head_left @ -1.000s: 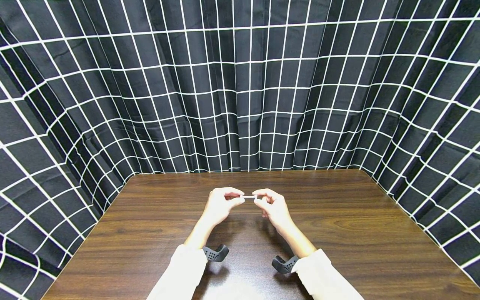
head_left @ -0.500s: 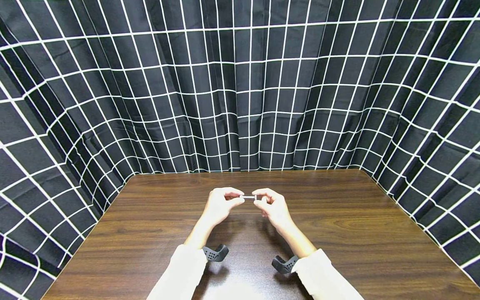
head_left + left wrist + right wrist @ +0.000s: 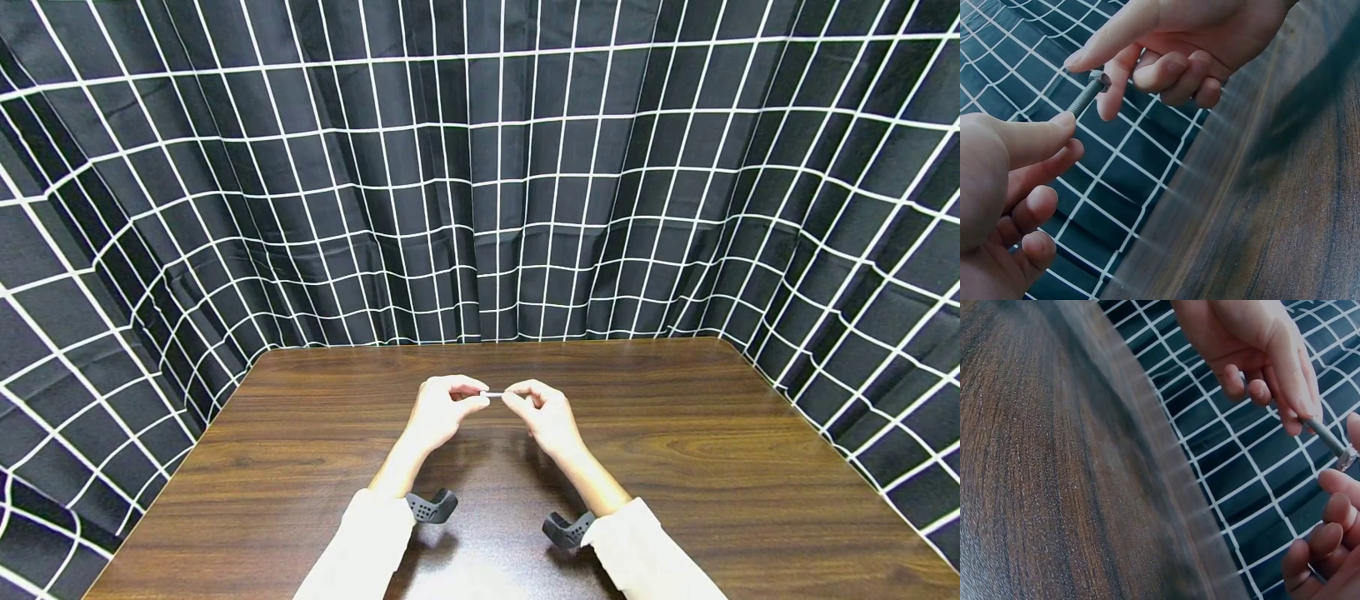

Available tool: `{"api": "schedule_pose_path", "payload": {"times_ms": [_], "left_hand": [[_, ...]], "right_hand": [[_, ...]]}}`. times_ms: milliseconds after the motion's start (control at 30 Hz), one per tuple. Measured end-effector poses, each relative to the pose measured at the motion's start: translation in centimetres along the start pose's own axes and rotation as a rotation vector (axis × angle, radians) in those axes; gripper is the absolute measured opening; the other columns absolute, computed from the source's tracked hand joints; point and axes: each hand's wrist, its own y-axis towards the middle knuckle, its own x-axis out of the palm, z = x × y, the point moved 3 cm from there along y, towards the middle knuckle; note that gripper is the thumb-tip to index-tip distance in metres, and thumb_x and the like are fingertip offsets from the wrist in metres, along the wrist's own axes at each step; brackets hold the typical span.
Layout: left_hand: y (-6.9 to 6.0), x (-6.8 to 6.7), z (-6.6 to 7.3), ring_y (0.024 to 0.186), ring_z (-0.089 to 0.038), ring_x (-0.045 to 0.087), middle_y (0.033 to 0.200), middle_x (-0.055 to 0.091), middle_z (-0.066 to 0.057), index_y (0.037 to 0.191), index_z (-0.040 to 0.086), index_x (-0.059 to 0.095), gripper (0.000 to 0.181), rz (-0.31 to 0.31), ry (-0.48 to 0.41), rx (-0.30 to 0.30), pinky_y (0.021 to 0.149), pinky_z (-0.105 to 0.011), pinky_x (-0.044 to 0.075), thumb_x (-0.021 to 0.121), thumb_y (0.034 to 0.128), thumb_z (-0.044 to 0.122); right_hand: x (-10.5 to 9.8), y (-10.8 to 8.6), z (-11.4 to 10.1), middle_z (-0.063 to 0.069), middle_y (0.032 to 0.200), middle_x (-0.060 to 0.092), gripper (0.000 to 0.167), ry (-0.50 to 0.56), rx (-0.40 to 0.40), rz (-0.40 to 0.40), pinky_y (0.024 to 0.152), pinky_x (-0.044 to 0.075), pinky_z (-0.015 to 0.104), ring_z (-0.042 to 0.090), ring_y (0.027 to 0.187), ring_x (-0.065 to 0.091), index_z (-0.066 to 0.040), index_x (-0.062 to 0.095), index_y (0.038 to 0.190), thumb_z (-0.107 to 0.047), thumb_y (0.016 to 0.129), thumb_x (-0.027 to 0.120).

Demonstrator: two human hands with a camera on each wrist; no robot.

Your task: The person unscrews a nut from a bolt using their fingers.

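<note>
A grey threaded bolt [image 3: 1086,99] is held in the air above the table, between both hands. My left hand [image 3: 437,414] pinches one end with thumb and forefinger; that end is mostly covered. At the other end is a shiny hexagonal piece [image 3: 1347,459], a nut or the bolt's head; I cannot tell which. The thumb and forefinger of my right hand [image 3: 551,419] close in on opposite sides of this piece. Its other fingers [image 3: 1175,75] are curled below, off the bolt. In the head view the right fingertips cover the hexagonal end.
The brown wood-grain table [image 3: 315,433] lies below both hands. Dark curtains [image 3: 420,200] with a white grid surround its back and sides. A dark camera mount sits on each wrist, one at the left [image 3: 433,507] and one at the right [image 3: 567,530].
My right thumb and forefinger have shifted slightly left, over the hexagonal end that showed between them before. The left hand and the bolt stay in place.
</note>
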Motion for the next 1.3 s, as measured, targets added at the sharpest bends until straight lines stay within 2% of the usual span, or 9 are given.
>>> {"api": "schedule_pose_path", "payload": {"times_ms": [67, 300, 367, 600, 700, 800, 967, 1100, 1300], "left_hand": [[0.0, 0.1, -0.1, 0.065, -0.008, 0.062, 0.082, 0.073, 0.004, 0.092, 0.011, 0.076, 0.012, -0.002, -0.005, -0.001, 0.06, -0.025, 0.047, 0.078, 0.0806, 0.013], [0.0, 0.0, 0.0, 0.064, -0.007, 0.061, 0.082, 0.073, 0.005, 0.092, 0.012, 0.076, 0.013, 0.001, 0.013, 0.019, 0.058, -0.025, 0.046, 0.079, 0.0799, 0.012], [0.0, 0.0, 0.0, 0.064, -0.007, 0.061, 0.082, 0.073, 0.005, 0.092, 0.012, 0.076, 0.013, 0.001, 0.018, 0.023, 0.059, -0.025, 0.047, 0.079, 0.08, 0.012], [0.0, 0.1, 0.0, 0.068, -0.017, 0.065, 0.083, 0.073, 0.003, 0.092, 0.011, 0.076, 0.012, 0.001, -0.004, -0.008, 0.059, -0.024, 0.047, 0.078, 0.0801, 0.011], [0.0, 0.0, 0.0, 0.069, -0.021, 0.066, 0.084, 0.073, 0.003, 0.092, 0.011, 0.076, 0.012, 0.0, -0.017, -0.012, 0.059, -0.025, 0.047, 0.078, 0.0805, 0.011], [0.0, 0.0, 0.1, 0.069, -0.02, 0.065, 0.083, 0.073, 0.003, 0.093, 0.011, 0.076, 0.013, -0.003, -0.015, -0.001, 0.06, -0.025, 0.047, 0.078, 0.0808, 0.011], [0.0, -0.1, 0.1, 0.066, -0.015, 0.063, 0.082, 0.073, 0.004, 0.094, 0.011, 0.076, 0.013, -0.002, -0.006, 0.005, 0.059, -0.025, 0.047, 0.078, 0.0809, 0.012], [0.0, -0.2, 0.1, 0.066, -0.013, 0.062, 0.082, 0.073, 0.004, 0.094, 0.011, 0.076, 0.013, 0.0, -0.004, 0.001, 0.059, -0.025, 0.046, 0.078, 0.081, 0.012], [0.0, -0.2, 0.0, 0.067, -0.015, 0.064, 0.082, 0.073, 0.003, 0.094, 0.009, 0.076, 0.013, 0.002, -0.01, -0.004, 0.06, -0.025, 0.047, 0.078, 0.0812, 0.012]], "right_hand": [[0.0, 0.0, 0.0, -0.005, 0.051, 0.042, 0.015, -0.016, 0.01, 0.01, 0.042, 0.033, 0.021, 0.002, 0.041, 0.038, 0.007, 0.067, 0.095, -0.007, 0.089, 0.067], [0.1, 1.2, 3.7, -0.004, 0.051, 0.042, 0.02, -0.035, 0.08, 0.061, 0.042, 0.034, 0.022, 0.006, 0.04, 0.038, -0.001, 0.069, 0.084, -0.018, 0.093, 0.065], [0.2, 1.3, 4.2, -0.004, 0.052, 0.043, 0.022, -0.029, 0.075, 0.066, 0.042, 0.035, 0.022, 0.008, 0.041, 0.039, -0.003, 0.069, 0.082, -0.021, 0.094, 0.064], [-0.2, 0.3, 0.4, -0.002, 0.054, 0.045, 0.016, 0.033, 0.075, 0.006, 0.047, 0.039, 0.022, 0.005, 0.043, 0.04, 0.009, 0.066, 0.089, -0.006, 0.092, 0.063], [-0.2, 0.2, 0.4, -0.002, 0.054, 0.045, 0.014, 0.061, 0.073, -0.007, 0.047, 0.039, 0.022, 0.005, 0.044, 0.04, 0.011, 0.065, 0.094, -0.003, 0.091, 0.063], [-0.2, 0.3, 0.7, -0.001, 0.054, 0.045, 0.013, 0.088, 0.077, -0.022, 0.047, 0.037, 0.021, 0.007, 0.044, 0.04, 0.01, 0.065, 0.095, -0.002, 0.091, 0.063], [-0.2, 0.8, 2.2, -0.002, 0.053, 0.043, 0.016, 0.147, 0.04, -0.052, 0.045, 0.033, 0.021, 0.008, 0.044, 0.038, 0.009, 0.066, 0.101, -0.001, 0.089, 0.066], [-0.2, 1.3, 3.9, -0.003, 0.053, 0.042, 0.019, 0.149, -0.004, -0.049, 0.044, 0.032, 0.021, 0.007, 0.043, 0.037, 0.005, 0.067, 0.105, 0.0, 0.087, 0.068], [-0.1, 1.4, 4.4, -0.003, 0.054, 0.043, 0.02, 0.136, -0.061, -0.037, 0.045, 0.034, 0.021, 0.007, 0.044, 0.04, 0.002, 0.068, 0.104, 0.0, 0.084, 0.071]]}}
